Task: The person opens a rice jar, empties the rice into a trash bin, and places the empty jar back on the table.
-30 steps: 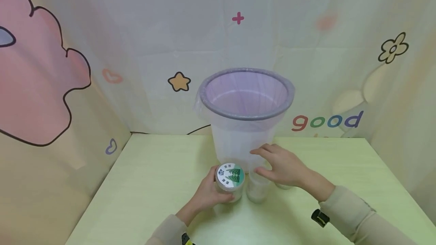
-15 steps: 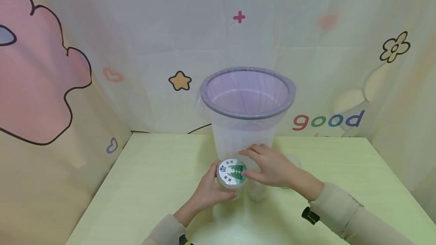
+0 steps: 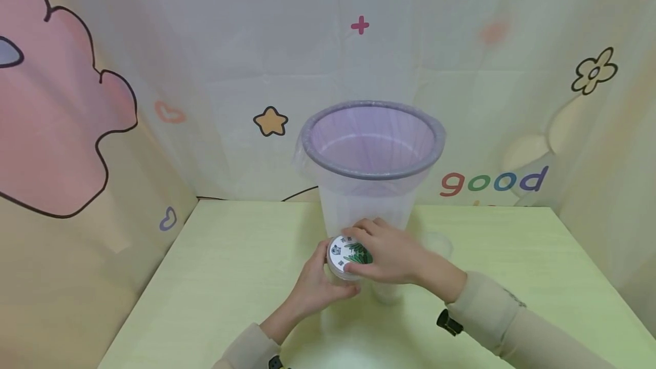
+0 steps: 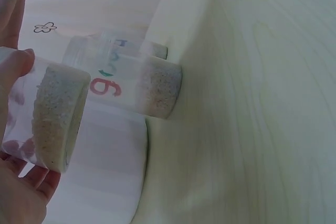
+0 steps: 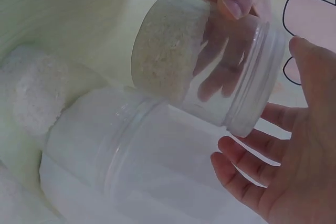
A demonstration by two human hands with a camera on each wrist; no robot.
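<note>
My left hand (image 3: 312, 283) grips a clear round jar (image 4: 58, 114), part filled with pale grains, by its side. The jar is raised above the table and tilted in the wrist views. Its lid (image 3: 340, 255) bears a white and green label with leaves. My right hand (image 3: 392, 252) reaches over the lid, fingers at the far side and thumb at the near side. In the right wrist view those fingers (image 5: 244, 161) are spread loosely beside the lid's edge. A second clear jar (image 4: 157, 85) with grains stands close by, partly hidden in the head view by the right hand.
A pale bin (image 3: 353, 204) with a lilac inside and a thin plastic liner stands right behind the hands. Another clear jar (image 3: 439, 245) is to the right, beyond the right forearm. A printed curtain (image 3: 230, 101) hangs behind the light green table (image 3: 230, 255).
The right hand has moved left, from above the second jar to over the lid of the held jar. The left hand has lifted its jar slightly.
</note>
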